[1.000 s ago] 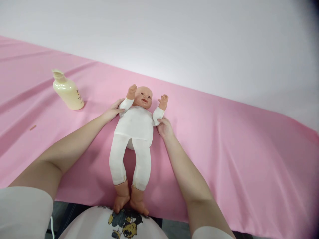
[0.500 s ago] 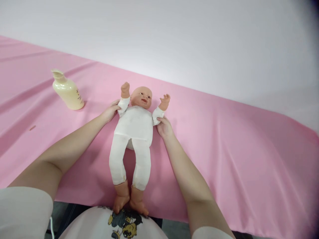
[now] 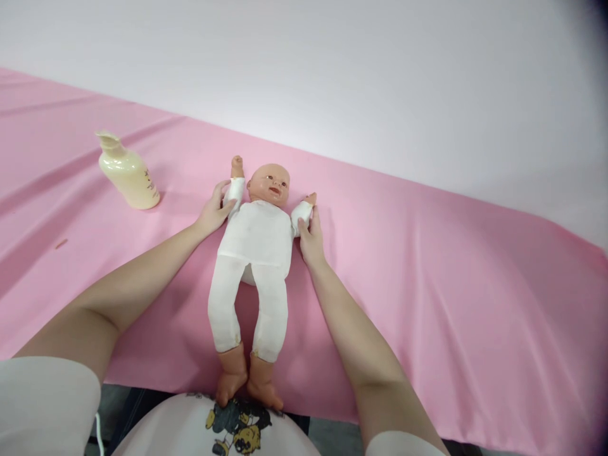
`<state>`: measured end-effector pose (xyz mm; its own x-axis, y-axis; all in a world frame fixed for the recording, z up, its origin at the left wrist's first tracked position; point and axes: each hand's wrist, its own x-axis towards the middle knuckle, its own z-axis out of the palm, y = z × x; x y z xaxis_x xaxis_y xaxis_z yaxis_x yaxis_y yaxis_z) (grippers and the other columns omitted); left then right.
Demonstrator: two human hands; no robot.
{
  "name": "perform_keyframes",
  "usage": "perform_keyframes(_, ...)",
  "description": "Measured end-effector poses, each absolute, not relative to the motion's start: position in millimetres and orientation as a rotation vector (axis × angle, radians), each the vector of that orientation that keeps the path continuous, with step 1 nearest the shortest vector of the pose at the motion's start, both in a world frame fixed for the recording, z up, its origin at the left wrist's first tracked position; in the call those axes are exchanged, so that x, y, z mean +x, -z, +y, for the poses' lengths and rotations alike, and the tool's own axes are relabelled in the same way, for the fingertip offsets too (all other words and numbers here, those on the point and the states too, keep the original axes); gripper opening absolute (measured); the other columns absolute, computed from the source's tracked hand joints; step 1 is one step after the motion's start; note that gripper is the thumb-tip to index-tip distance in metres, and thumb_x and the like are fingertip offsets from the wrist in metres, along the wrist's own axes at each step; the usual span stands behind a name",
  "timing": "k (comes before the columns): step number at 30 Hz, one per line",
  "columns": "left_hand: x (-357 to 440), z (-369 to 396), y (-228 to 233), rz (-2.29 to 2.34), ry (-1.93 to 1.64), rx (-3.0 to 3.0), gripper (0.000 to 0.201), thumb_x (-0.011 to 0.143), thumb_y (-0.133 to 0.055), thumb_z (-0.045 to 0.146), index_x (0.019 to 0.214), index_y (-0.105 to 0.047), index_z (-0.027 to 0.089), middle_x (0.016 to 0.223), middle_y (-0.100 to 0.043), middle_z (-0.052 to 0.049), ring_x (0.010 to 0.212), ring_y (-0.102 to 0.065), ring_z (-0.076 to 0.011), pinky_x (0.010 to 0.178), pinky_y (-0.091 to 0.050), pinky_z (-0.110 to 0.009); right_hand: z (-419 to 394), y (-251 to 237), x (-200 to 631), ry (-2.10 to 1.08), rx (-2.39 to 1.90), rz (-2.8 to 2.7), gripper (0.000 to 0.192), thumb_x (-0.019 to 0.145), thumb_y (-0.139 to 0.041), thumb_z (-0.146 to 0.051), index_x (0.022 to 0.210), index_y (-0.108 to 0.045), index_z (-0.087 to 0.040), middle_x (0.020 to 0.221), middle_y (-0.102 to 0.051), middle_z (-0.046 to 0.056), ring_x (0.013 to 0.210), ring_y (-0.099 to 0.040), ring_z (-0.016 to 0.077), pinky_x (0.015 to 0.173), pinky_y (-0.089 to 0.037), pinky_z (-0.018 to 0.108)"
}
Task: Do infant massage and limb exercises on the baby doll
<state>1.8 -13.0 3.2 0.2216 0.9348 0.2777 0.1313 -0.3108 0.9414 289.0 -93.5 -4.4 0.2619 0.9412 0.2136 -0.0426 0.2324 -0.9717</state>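
Observation:
A baby doll [image 3: 256,253] in a white suit lies on its back on the pink cloth [image 3: 427,278], head away from me, feet at the near edge. My left hand [image 3: 215,212] grips the doll's arm on the left side, just below its small fist. My right hand [image 3: 310,235] grips the doll's other arm, its fingers wrapped over the white sleeve and partly hiding the doll's hand. Both doll arms point up beside the head.
A cream lotion bottle [image 3: 127,172] stands tilted on the cloth at the left, apart from my left hand. A white wall rises behind the pink cloth. My printed shirt shows at the bottom edge by the doll's feet.
Both hands slid up the doll's arms towards its wrists. The doll's arms moved from bent beside the face to stretched up along the head; the right hand now covers the doll's hand.

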Motion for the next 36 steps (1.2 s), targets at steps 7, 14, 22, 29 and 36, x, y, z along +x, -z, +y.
perform_keyframes(7,2.8,-17.4,-9.8,1.153,-1.176,1.762,0.046,0.086,-0.060,0.041,0.128,-0.053,0.023,0.110,-0.067,-0.004,0.091,-0.060,-0.0180,0.086,-0.047,-0.031,-95.8,11.0,293.2,-0.720,-1.231,-1.137,0.050,0.088,-0.068,-0.049,0.134,-0.060,-0.029,0.145,-0.060,0.006,0.136,-0.054,0.0196,0.122,-0.038,0.040)
perform_keyframes(14,-0.7,-14.2,-15.1,1.315,-1.125,1.989,0.035,0.089,-0.056,0.042,0.109,-0.072,0.018,0.090,-0.073,-0.006,0.079,-0.059,-0.0206,0.081,-0.043,-0.031,-95.9,5.5,292.8,-0.666,-1.349,-1.164,0.036,0.088,-0.067,-0.047,0.117,-0.069,-0.026,0.122,-0.071,0.006,0.110,-0.064,0.0195,0.111,-0.045,0.039)
perform_keyframes(22,-2.6,-16.5,-15.0,1.331,-1.062,1.949,0.048,0.080,-0.061,0.038,0.124,-0.067,0.020,0.099,-0.073,-0.006,0.085,-0.061,-0.0230,0.086,-0.047,-0.035,-95.3,6.4,295.1,-0.781,-1.265,-1.157,0.040,0.081,-0.073,-0.039,0.120,-0.072,-0.028,0.137,-0.068,0.004,0.133,-0.058,0.0228,0.120,-0.040,0.043)
perform_keyframes(29,-1.5,-11.6,-5.8,1.192,-1.175,1.648,0.060,0.073,-0.065,0.029,0.131,-0.053,0.020,0.114,-0.069,-0.007,0.093,-0.064,-0.0201,0.091,-0.050,-0.038,-96.3,7.3,294.8,-0.824,-1.300,-1.101,0.055,0.082,-0.073,-0.040,0.134,-0.061,-0.032,0.153,-0.055,0.003,0.140,-0.052,0.0220,0.119,-0.043,0.044)
perform_keyframes(36,0.0,-4.6,-3.4,0.824,-1.328,1.363,0.078,0.061,-0.081,0.028,0.132,-0.049,0.022,0.123,-0.070,-0.010,0.110,-0.067,-0.0240,0.099,-0.052,-0.038,-91.6,9.9,294.2,-0.967,-1.032,-0.935,0.076,0.073,-0.081,-0.033,0.141,-0.048,-0.034,0.131,-0.070,0.002,0.121,-0.066,0.0181,0.111,-0.050,0.040)
